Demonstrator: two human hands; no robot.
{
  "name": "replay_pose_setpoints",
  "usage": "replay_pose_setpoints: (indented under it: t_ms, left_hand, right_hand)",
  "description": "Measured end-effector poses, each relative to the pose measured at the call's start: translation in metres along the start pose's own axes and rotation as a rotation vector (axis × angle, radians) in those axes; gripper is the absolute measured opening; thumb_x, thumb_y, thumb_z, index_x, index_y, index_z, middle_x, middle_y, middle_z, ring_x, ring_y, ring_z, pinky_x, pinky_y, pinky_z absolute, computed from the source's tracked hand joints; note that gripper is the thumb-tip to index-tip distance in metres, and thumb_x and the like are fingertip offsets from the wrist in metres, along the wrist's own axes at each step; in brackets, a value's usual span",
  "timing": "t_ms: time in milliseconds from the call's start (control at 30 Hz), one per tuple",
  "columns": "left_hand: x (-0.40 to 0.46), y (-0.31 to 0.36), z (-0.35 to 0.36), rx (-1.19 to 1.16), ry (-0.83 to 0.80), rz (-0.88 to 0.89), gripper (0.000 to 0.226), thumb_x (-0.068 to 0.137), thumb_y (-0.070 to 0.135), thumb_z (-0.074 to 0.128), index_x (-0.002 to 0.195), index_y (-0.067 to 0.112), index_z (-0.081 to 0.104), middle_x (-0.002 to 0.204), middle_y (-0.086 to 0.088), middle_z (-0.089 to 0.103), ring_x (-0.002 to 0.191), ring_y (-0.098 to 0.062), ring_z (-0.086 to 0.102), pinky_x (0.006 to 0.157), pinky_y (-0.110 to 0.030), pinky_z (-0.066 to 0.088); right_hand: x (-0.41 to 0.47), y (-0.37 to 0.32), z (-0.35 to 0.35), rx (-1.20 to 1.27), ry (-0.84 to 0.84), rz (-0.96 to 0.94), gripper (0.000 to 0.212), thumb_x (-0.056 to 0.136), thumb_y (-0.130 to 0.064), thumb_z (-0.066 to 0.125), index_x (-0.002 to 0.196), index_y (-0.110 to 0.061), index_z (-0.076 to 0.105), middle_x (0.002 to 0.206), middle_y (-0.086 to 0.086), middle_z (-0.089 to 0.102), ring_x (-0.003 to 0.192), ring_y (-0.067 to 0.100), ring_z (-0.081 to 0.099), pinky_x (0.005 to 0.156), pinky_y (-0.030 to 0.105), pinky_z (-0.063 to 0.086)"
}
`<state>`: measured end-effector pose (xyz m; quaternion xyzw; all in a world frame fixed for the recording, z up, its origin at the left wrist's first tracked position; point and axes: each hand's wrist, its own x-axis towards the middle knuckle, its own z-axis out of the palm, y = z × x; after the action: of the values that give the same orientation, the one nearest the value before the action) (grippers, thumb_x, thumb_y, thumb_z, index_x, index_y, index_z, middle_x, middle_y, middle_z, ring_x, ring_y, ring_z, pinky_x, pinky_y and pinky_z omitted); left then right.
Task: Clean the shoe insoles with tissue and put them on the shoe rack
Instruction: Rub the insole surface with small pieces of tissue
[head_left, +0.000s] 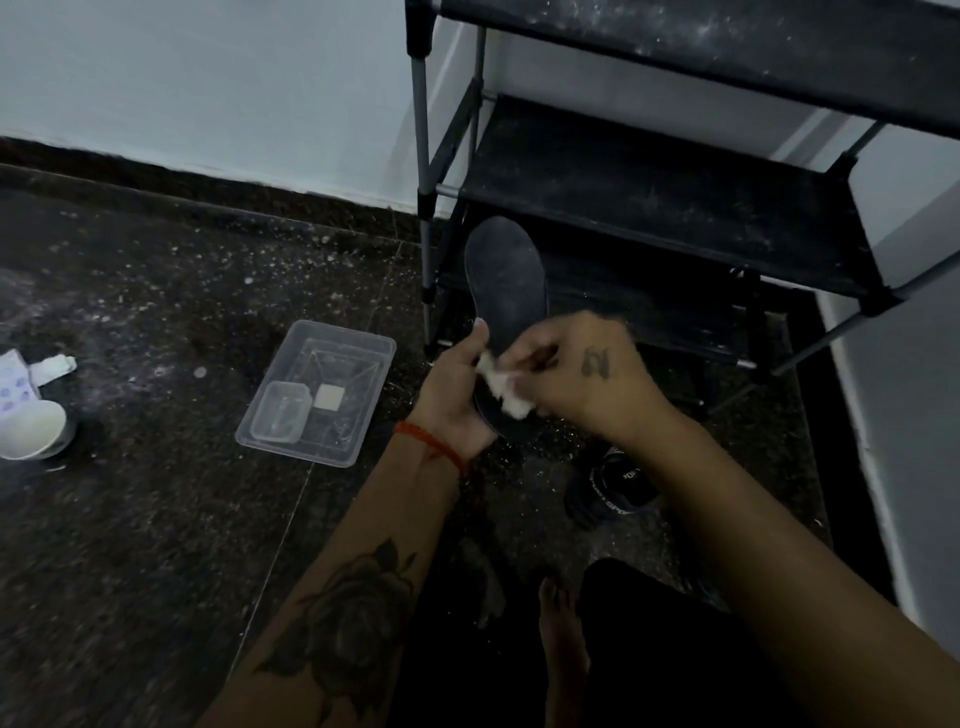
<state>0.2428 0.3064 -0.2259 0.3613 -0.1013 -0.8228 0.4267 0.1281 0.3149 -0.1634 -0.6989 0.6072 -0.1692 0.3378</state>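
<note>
A dark insole (506, 283) is held upright above the floor, toe end pointing away from me. My left hand (457, 395) grips its heel end from the left, thumb along the edge. My right hand (576, 371) pinches a crumpled white tissue (504, 387) and presses it against the insole's lower half. The black shoe rack (649, 192) with dusty fabric shelves stands right behind the insole. A black sport shoe (613, 486) lies on the floor under my right forearm.
A clear plastic tray (358, 353) holding a small clear box sits on the dark speckled floor to the left. A white bowl (31, 428) and a tissue packet (15, 382) lie at the far left. My bare foot (558, 623) shows below.
</note>
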Motion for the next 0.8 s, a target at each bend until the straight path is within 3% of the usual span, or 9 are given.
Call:
replay_pose_setpoints:
  t_ms: [67, 133, 267, 333, 467, 533, 633, 733, 800]
  left_hand:
    - [0.002, 0.000, -0.003, 0.008, 0.030, -0.009, 0.050, 0.101, 0.043, 0.029, 0.103, 0.005, 0.061, 0.086, -0.011, 0.071, 0.075, -0.022, 0.070, 0.070, -0.031, 0.058]
    - [0.004, -0.002, -0.005, 0.012, 0.049, -0.010, 0.048, 0.101, 0.041, 0.030, 0.105, 0.004, 0.061, 0.083, -0.012, 0.071, 0.073, -0.022, 0.070, 0.068, -0.031, 0.058]
    - [0.004, -0.004, -0.002, 0.028, 0.051, -0.015, 0.047, 0.101, 0.041, 0.028, 0.108, 0.007, 0.060, 0.087, -0.011, 0.072, 0.080, -0.023, 0.068, 0.078, -0.036, 0.053]
    - [0.003, -0.004, 0.000, 0.024, 0.052, -0.011, 0.047, 0.102, 0.040, 0.027, 0.109, 0.007, 0.060, 0.089, -0.010, 0.073, 0.081, -0.022, 0.069, 0.079, -0.035, 0.054]
    - [0.001, -0.002, 0.002, -0.003, 0.029, -0.003, 0.048, 0.102, 0.040, 0.023, 0.106, 0.007, 0.059, 0.084, -0.011, 0.073, 0.081, -0.022, 0.067, 0.078, -0.035, 0.053]
    - [0.001, -0.002, 0.001, -0.014, 0.001, 0.001, 0.050, 0.103, 0.039, 0.022, 0.103, 0.005, 0.058, 0.080, -0.013, 0.073, 0.078, -0.024, 0.069, 0.076, -0.037, 0.055]
    - [0.000, 0.000, 0.000, 0.016, 0.040, -0.020, 0.052, 0.102, 0.041, 0.025, 0.099, 0.002, 0.058, 0.076, -0.013, 0.072, 0.068, -0.022, 0.071, 0.061, -0.030, 0.058]
    - [0.001, 0.002, 0.001, 0.032, 0.092, -0.019, 0.051, 0.101, 0.041, 0.027, 0.123, 0.003, 0.053, 0.098, -0.013, 0.066, 0.085, -0.024, 0.065, 0.065, -0.031, 0.058]
    - [0.000, 0.000, 0.004, 0.025, 0.116, -0.016, 0.048, 0.102, 0.038, 0.028, 0.133, 0.007, 0.047, 0.104, -0.013, 0.063, 0.090, -0.025, 0.062, 0.069, -0.033, 0.057]
  right_hand:
    - [-0.005, -0.006, 0.007, -0.073, -0.153, -0.033, 0.008, 0.076, -0.017, 0.068, 0.083, -0.021, 0.072, 0.067, -0.016, 0.059, 0.061, -0.001, 0.055, 0.052, 0.006, 0.039]
    - [-0.004, -0.004, 0.008, -0.144, -0.166, -0.019, 0.005, 0.076, -0.020, 0.069, 0.081, -0.019, 0.070, 0.070, -0.010, 0.062, 0.063, 0.002, 0.055, 0.052, 0.009, 0.039]
    - [0.005, 0.010, 0.007, -0.258, -0.036, 0.048, 0.011, 0.077, -0.031, 0.070, 0.079, -0.020, 0.071, 0.084, 0.001, 0.070, 0.079, 0.016, 0.064, 0.072, 0.024, 0.051]
    - [0.008, 0.015, 0.007, -0.279, 0.082, 0.061, 0.015, 0.080, -0.034, 0.067, 0.082, -0.019, 0.071, 0.088, 0.002, 0.069, 0.083, 0.018, 0.064, 0.073, 0.023, 0.049]
    - [0.007, 0.013, 0.000, -0.094, 0.235, 0.014, 0.010, 0.077, -0.016, 0.067, 0.087, -0.018, 0.069, 0.087, 0.002, 0.068, 0.077, 0.013, 0.062, 0.068, 0.017, 0.047]
    - [0.004, 0.008, 0.003, 0.027, 0.104, -0.014, 0.015, 0.074, -0.011, 0.068, 0.085, -0.021, 0.070, 0.079, -0.003, 0.067, 0.066, 0.004, 0.059, 0.058, 0.008, 0.045]
    - [0.001, 0.004, 0.011, -0.048, -0.099, -0.072, 0.018, 0.074, -0.009, 0.066, 0.083, -0.025, 0.071, 0.072, -0.010, 0.064, 0.064, 0.000, 0.056, 0.053, 0.003, 0.041]
    - [0.002, 0.005, 0.004, -0.152, -0.158, -0.053, 0.016, 0.074, -0.010, 0.066, 0.078, -0.024, 0.072, 0.066, -0.017, 0.061, 0.065, 0.000, 0.057, 0.057, 0.003, 0.041]
    - [0.003, 0.007, 0.002, -0.236, -0.154, -0.013, 0.010, 0.074, -0.015, 0.067, 0.078, -0.022, 0.074, 0.075, -0.009, 0.068, 0.074, 0.008, 0.062, 0.068, 0.017, 0.050]
